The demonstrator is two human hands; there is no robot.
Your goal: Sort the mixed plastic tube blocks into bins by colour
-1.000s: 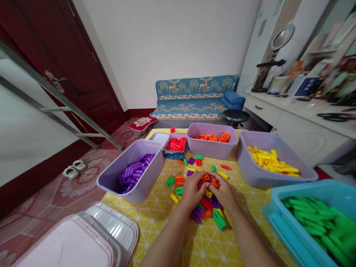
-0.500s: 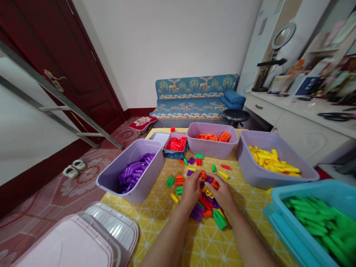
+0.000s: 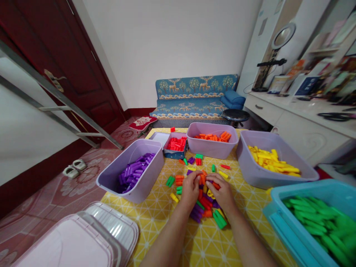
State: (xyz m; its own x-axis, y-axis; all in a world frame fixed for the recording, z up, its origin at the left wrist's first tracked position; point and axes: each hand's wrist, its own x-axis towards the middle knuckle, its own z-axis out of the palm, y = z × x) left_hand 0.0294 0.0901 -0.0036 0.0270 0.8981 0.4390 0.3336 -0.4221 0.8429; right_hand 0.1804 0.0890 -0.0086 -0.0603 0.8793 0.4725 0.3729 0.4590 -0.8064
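My left hand [image 3: 191, 188] is closed, its fingers curled on an orange plastic tube piece [image 3: 203, 179] above a mixed pile. Close beside it, my right hand [image 3: 223, 191] is bent over the pile with thumb and fingers drawn together; what lies between them is partly hidden. Under and between the hands are red tube pieces [image 3: 205, 203], yellow tube pieces [image 3: 210, 194], purple tube pieces [image 3: 196, 213] and a green double tube piece [image 3: 219, 219]. Other loose pieces lie around the pile, such as a green pair [image 3: 170, 181] and a yellow tube [image 3: 174, 197].
Around the yellow tablecloth [image 3: 155, 230] stand a bin of purple pieces [image 3: 136, 170], a tin of red ones [image 3: 177, 144], a bin of orange ones [image 3: 213, 137], a bin of yellow ones [image 3: 274, 161] and a turquoise bin [image 3: 278, 193] of green ones. Plastic lids [image 3: 72, 241] lie front left.
My right hand has shifted slightly right, away from my left hand, and its fingers have drawn in. More of the orange piece at my left fingers now shows.
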